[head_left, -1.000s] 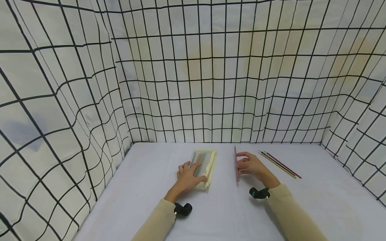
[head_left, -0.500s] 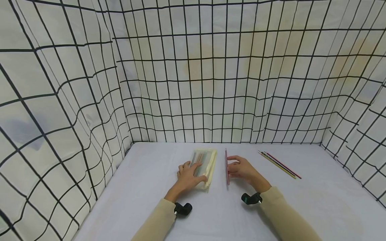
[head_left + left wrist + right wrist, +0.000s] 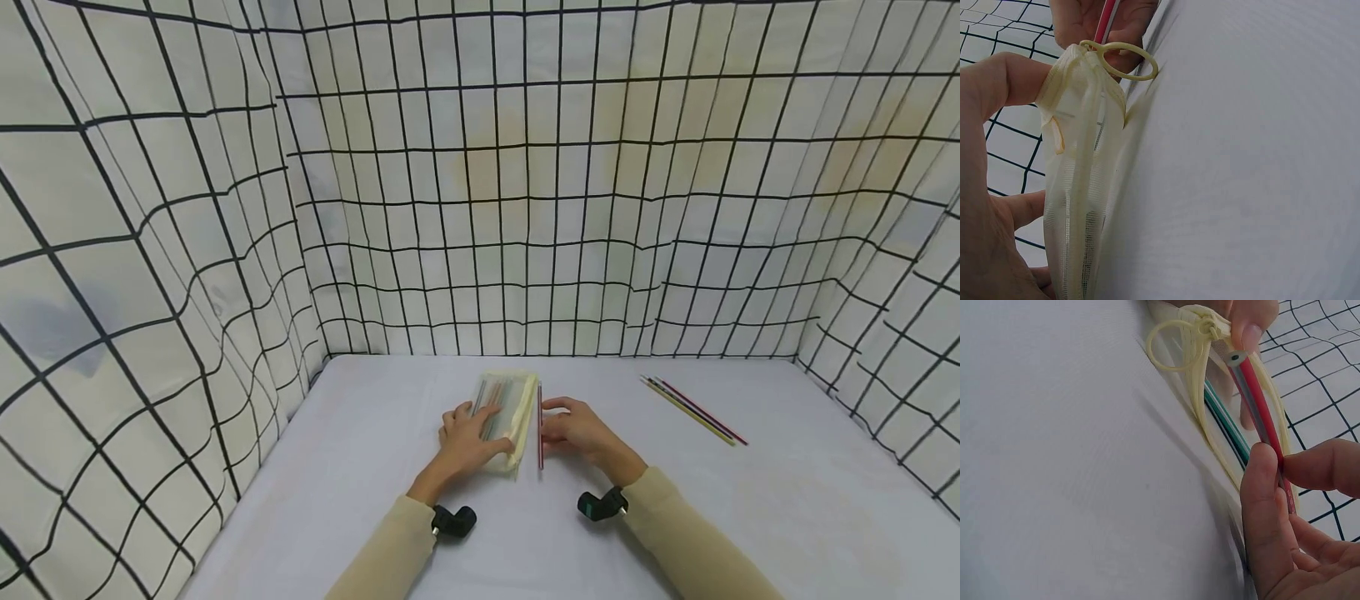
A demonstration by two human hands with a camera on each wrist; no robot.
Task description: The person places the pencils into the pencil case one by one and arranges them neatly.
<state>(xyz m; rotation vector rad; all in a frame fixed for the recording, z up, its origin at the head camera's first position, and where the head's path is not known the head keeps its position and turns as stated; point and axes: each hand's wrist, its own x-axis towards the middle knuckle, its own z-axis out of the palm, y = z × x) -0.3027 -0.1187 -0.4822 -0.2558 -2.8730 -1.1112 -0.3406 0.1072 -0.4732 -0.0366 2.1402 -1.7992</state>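
Observation:
A pale yellow zip pouch [image 3: 522,408] of see-through material lies on the table, several pencils showing inside it. My left hand [image 3: 467,439] grips the pouch, fingers over its top and thumb at the near corner by the ring zipper pull [image 3: 1138,61]. Its zipped side gapes, and a green striped pencil [image 3: 1222,419] shows within. Between thumb and fingers my right hand [image 3: 583,429] pinches a red and grey striped pencil [image 3: 1263,412], which stands lengthwise right at the pouch's opening, its flat end beside my left thumb.
Further right on the white table [image 3: 795,500] lie several loose pencils [image 3: 693,408], yellow, dark and red, side by side at a slant. White walls with a black grid [image 3: 555,208] rise behind and at both sides. Each wrist wears a small black camera.
My right hand has carried the red and grey pencil left across the table to the pouch's open side. My left hand has stayed on the pouch.

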